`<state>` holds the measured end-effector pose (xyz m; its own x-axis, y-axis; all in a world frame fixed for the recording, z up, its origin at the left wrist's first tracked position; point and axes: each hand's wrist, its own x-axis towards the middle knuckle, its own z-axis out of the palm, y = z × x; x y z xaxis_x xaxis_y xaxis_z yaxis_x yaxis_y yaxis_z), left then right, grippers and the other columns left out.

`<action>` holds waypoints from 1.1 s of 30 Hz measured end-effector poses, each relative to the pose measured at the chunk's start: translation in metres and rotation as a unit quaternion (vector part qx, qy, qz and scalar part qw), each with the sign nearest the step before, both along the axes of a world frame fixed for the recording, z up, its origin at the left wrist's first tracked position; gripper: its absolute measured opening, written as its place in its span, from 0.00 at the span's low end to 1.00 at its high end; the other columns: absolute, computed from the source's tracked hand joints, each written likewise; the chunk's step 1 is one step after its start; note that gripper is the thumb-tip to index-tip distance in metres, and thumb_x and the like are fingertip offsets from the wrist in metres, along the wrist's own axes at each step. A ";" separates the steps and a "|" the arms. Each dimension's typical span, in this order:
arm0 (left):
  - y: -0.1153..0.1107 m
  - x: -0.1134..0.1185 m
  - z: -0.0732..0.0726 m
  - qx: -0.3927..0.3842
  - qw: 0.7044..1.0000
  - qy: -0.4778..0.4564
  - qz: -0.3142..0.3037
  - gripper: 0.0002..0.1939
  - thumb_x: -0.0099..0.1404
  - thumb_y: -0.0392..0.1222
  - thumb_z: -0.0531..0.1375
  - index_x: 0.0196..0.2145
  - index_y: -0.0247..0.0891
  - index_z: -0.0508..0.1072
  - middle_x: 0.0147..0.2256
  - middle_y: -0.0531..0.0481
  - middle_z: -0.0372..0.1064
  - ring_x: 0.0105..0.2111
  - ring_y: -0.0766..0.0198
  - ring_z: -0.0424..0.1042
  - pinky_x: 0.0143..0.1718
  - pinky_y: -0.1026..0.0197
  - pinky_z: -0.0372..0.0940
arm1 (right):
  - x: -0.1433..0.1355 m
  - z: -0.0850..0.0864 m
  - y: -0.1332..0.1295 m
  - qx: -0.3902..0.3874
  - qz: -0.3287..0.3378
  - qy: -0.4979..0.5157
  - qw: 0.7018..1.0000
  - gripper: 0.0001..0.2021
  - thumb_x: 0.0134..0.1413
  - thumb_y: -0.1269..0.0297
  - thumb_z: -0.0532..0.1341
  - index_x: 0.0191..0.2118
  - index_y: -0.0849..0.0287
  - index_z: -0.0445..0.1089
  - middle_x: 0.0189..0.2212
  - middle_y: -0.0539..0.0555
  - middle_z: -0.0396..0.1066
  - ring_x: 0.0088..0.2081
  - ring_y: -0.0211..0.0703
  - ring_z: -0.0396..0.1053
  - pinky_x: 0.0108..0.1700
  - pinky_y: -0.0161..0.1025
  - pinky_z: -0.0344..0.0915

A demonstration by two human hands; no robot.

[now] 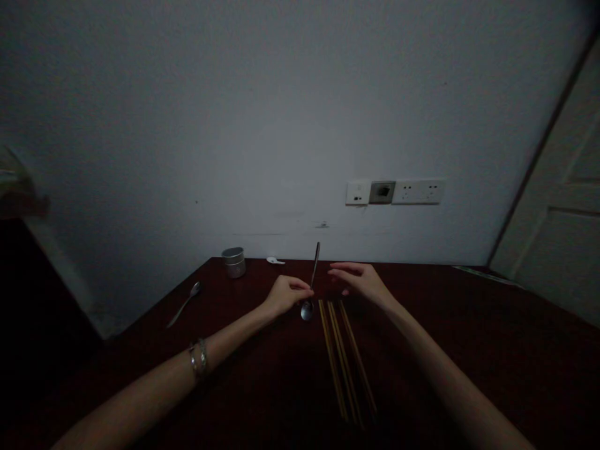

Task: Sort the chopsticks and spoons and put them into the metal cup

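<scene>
My left hand [288, 295] pinches a metal spoon [307, 310] low on its handle, near the bowl. The bowl points down and the handle rises toward the wall. To the right, my right hand [360, 279] is held over the table with its fingers apart and nothing between them. Several wooden chopsticks [344, 359] lie side by side on the dark red table [262, 387], just below and between my hands. Another metal spoon [185, 304] lies at the left, away from both hands.
A metal canister [234, 262] stands at the table's back left. Beside it lies a small white spoon [274, 260]. Behind the table is a wall with sockets [417, 192]. A flat strip [487, 275] rests along the back right edge, near a door [557, 206].
</scene>
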<state>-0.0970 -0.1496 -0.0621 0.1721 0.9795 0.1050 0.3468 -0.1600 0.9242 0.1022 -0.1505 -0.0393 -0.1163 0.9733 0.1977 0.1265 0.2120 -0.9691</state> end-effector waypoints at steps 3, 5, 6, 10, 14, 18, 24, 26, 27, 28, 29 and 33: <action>-0.005 0.017 -0.001 -0.019 0.999 -0.014 -0.021 0.10 0.48 0.41 0.64 0.26 0.31 0.75 0.16 0.54 0.65 0.15 0.74 0.56 0.17 0.69 0.49 | 0.000 0.003 -0.001 0.011 0.000 0.032 0.999 0.16 0.40 0.63 0.64 0.38 0.64 0.72 0.33 0.58 0.74 0.34 0.42 0.71 0.21 0.29 0.67; -0.006 0.025 -0.004 -0.023 0.999 -0.025 -0.039 0.09 0.48 0.41 0.64 0.25 0.31 0.75 0.16 0.54 0.64 0.15 0.74 0.56 0.17 0.69 0.48 | 0.000 0.002 0.000 0.017 -0.012 0.034 0.999 0.16 0.38 0.63 0.65 0.36 0.65 0.72 0.30 0.56 0.74 0.30 0.40 0.71 0.19 0.29 0.67; -0.006 0.028 -0.005 -0.026 0.998 -0.029 -0.045 0.09 0.48 0.41 0.64 0.25 0.31 0.75 0.16 0.54 0.65 0.15 0.74 0.56 0.17 0.69 0.49 | 0.000 0.002 0.001 0.018 -0.022 0.033 0.999 0.15 0.38 0.63 0.65 0.35 0.65 0.72 0.29 0.55 0.74 0.27 0.38 0.70 0.18 0.29 0.66; -0.009 0.040 -0.008 -0.041 0.997 -0.041 -0.052 0.07 0.48 0.39 0.64 0.24 0.31 0.74 0.16 0.55 0.64 0.15 0.75 0.55 0.17 0.69 0.49 | 0.000 -0.001 0.004 0.013 -0.049 0.036 0.998 0.11 0.37 0.65 0.65 0.29 0.66 0.72 0.22 0.52 0.72 0.23 0.36 0.69 0.16 0.28 0.65; -0.013 0.048 -0.009 -0.038 0.996 -0.041 -0.063 0.08 0.49 0.39 0.63 0.25 0.30 0.74 0.15 0.55 0.63 0.15 0.74 0.55 0.18 0.69 0.49 | 0.001 0.001 0.004 0.005 -0.052 0.037 0.998 0.08 0.38 0.66 0.65 0.26 0.66 0.71 0.17 0.50 0.69 0.20 0.33 0.67 0.15 0.26 0.63; -0.008 0.048 -0.010 0.041 0.992 -0.028 -0.116 0.12 0.49 0.43 0.63 0.30 0.32 0.75 0.19 0.53 0.67 0.18 0.73 0.59 0.20 0.69 0.52 | 0.010 0.004 0.005 -0.013 -0.060 0.043 0.997 0.07 0.38 0.67 0.66 0.25 0.66 0.72 0.17 0.50 0.69 0.19 0.32 0.66 0.15 0.25 0.62; 0.035 0.028 -0.023 0.095 0.994 -0.028 -0.036 0.18 0.52 0.52 0.59 0.29 0.31 0.75 0.22 0.49 0.69 0.18 0.71 0.60 0.18 0.68 0.52 | 0.045 -0.013 0.011 -0.069 -0.090 0.042 0.993 0.06 0.41 0.67 0.65 0.26 0.66 0.73 0.18 0.52 0.71 0.20 0.32 0.68 0.16 0.23 0.60; 0.054 0.019 -0.036 0.094 0.995 -0.040 -0.002 0.20 0.52 0.54 0.58 0.25 0.31 0.74 0.21 0.48 0.69 0.17 0.71 0.59 0.17 0.68 0.50 | 0.057 -0.026 0.013 -0.097 -0.098 0.027 0.990 0.06 0.41 0.68 0.65 0.26 0.66 0.73 0.18 0.52 0.71 0.20 0.31 0.67 0.16 0.23 0.59; 0.063 0.015 -0.044 0.085 0.995 -0.048 0.015 0.20 0.52 0.55 0.58 0.25 0.31 0.73 0.22 0.48 0.69 0.16 0.72 0.58 0.16 0.68 0.50 | 0.063 -0.034 0.013 -0.111 -0.101 0.021 0.988 0.06 0.41 0.68 0.65 0.26 0.66 0.73 0.18 0.52 0.71 0.20 0.31 0.67 0.16 0.23 0.59; 0.072 0.011 -0.052 0.070 0.995 -0.059 0.037 0.21 0.51 0.55 0.57 0.25 0.31 0.73 0.22 0.49 0.68 0.16 0.72 0.57 0.15 0.68 0.49 | 0.067 -0.041 0.014 -0.124 -0.103 0.013 0.987 0.06 0.41 0.68 0.65 0.26 0.66 0.73 0.18 0.52 0.71 0.19 0.30 0.67 0.16 0.23 0.59; 0.079 0.008 -0.060 0.051 0.995 -0.069 0.051 0.21 0.52 0.56 0.57 0.26 0.31 0.72 0.22 0.49 0.68 0.15 0.72 0.57 0.14 0.68 0.48 | 0.071 -0.049 0.016 -0.136 -0.102 0.006 0.985 0.06 0.42 0.68 0.65 0.26 0.66 0.73 0.18 0.52 0.71 0.18 0.30 0.66 0.16 0.22 0.58; 0.099 0.003 -0.085 0.017 0.991 -0.098 0.085 0.21 0.52 0.56 0.55 0.27 0.32 0.70 0.22 0.50 0.66 0.15 0.72 0.56 0.13 0.69 0.48 | 0.077 -0.072 0.020 -0.178 -0.099 -0.018 0.979 0.05 0.43 0.70 0.64 0.23 0.67 0.72 0.14 0.51 0.69 0.15 0.28 0.63 0.14 0.22 0.57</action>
